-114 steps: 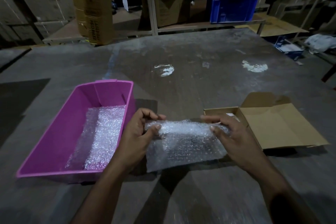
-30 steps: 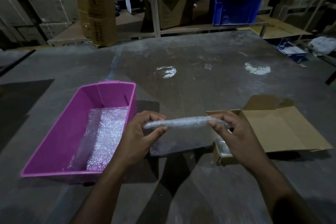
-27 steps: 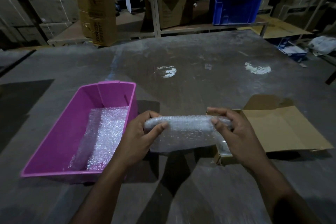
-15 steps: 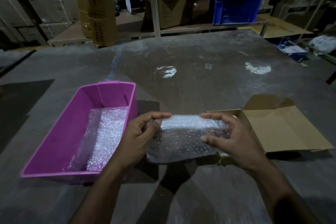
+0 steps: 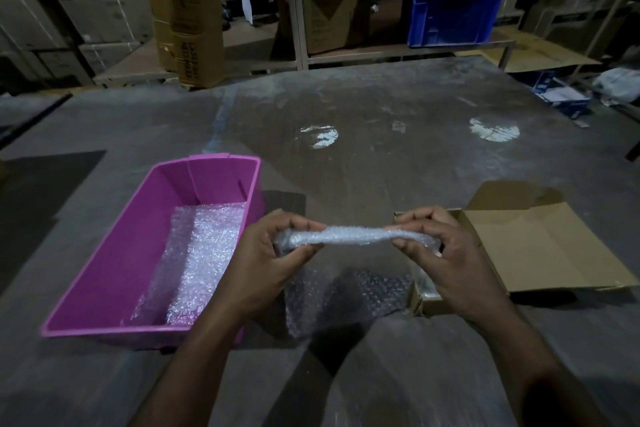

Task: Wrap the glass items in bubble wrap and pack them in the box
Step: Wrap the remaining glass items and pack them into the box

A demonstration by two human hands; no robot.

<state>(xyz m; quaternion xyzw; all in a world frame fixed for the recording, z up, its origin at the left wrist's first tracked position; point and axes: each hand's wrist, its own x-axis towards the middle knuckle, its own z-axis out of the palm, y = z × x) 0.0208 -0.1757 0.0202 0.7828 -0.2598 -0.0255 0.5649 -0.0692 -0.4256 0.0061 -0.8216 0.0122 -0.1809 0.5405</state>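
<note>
I hold a long roll of bubble wrap [image 5: 349,236] level above the table, between the pink bin and the cardboard box. My left hand [image 5: 266,263] pinches its left end and my right hand [image 5: 446,260] pinches its right end. A loose tail of the wrap [image 5: 346,295] hangs below the roll. Whatever is inside the roll is hidden by the wrap. The open cardboard box [image 5: 540,246] lies to the right, its near-left corner behind my right hand.
A pink plastic bin [image 5: 114,253] at the left holds a sheet of bubble wrap [image 5: 201,253]. The grey table [image 5: 346,156] stretches far ahead. Beyond it stand shelves with cardboard cartons [image 5: 187,10] and a blue crate [image 5: 453,17].
Over the frames the wrap has been rolled tighter around the item. The flat sheet seen half a second ago is now a slim roll with a tail hanging down.
</note>
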